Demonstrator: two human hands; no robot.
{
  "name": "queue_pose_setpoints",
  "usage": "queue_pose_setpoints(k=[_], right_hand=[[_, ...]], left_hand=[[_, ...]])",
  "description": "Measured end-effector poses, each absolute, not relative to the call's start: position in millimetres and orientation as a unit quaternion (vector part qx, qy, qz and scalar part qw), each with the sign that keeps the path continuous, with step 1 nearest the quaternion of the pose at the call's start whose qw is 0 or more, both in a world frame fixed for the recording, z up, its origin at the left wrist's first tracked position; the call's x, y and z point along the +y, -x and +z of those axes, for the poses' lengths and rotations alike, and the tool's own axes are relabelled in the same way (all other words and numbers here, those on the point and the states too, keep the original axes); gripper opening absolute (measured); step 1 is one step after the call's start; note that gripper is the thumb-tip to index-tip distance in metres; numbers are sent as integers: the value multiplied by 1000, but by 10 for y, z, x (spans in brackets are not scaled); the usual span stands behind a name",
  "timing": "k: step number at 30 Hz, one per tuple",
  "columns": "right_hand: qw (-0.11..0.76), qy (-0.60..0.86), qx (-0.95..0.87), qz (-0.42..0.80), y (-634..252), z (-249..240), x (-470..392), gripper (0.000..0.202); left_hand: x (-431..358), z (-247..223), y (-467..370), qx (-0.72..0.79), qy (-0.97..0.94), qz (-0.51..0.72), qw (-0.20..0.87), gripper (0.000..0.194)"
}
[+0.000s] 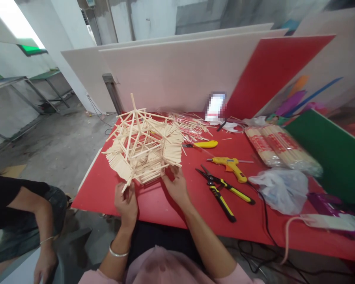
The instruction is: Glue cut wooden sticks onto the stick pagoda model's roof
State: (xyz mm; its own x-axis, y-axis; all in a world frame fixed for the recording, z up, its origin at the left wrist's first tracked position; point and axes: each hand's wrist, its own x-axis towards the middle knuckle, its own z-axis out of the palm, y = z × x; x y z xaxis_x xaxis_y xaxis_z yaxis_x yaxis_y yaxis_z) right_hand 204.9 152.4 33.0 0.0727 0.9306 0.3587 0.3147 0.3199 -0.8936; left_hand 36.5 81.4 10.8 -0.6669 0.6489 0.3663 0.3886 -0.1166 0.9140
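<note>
A model pavilion [142, 144] built of thin wooden sticks stands near the left end of the red table, its frame rising to one upright stick at the top. Fans of closely laid sticks form slanting roof panels on its sides. My left hand [126, 201] has its fingers curled at the model's near left corner, around the end of a stick there. At the near right side, my right hand [175, 183] holds the lower edge of the model between thumb and fingers. Parts of the fingertips are hidden behind the sticks.
Right of the model lie a yellow utility knife [205, 144], a yellow glue gun [230, 163] and black-and-yellow pliers [221, 197]. Farther right are bundled sticks [272, 144] and a plastic bag [284, 189]. Loose sticks [195, 124] lie behind. Another person [26, 209] sits at left.
</note>
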Motion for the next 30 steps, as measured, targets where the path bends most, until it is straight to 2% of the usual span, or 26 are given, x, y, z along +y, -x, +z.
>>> queue_pose_setpoints(k=[3, 8, 11, 14, 17, 23, 30], right_hand=[[498, 544, -604, 301, -2199, 373, 1390, 41], [449, 569, -602, 335, -2407, 478, 1174, 40], [431, 554, -623, 346, -2454, 531, 1101, 47], [422, 530, -647, 349, -2447, 518, 1089, 35], [420, 519, -659, 347, -2395, 444, 1108, 25], [422, 523, -657, 342, -2240, 267, 1179, 36], [426, 502, -664, 355, -2089, 147, 1292, 48]], left_hand=[[762, 161, -454, 644, -383, 646, 147, 28], [759, 290, -663, 614, -476, 584, 235, 37], [825, 350, -778, 552, -596, 544, 211, 34], [890, 333, -855, 535, -624, 543, 173, 21], [915, 251, -879, 547, -615, 545, 162, 19], [919, 143, -869, 547, -628, 528, 165, 16], [941, 111, -890, 563, -638, 507, 135, 21]])
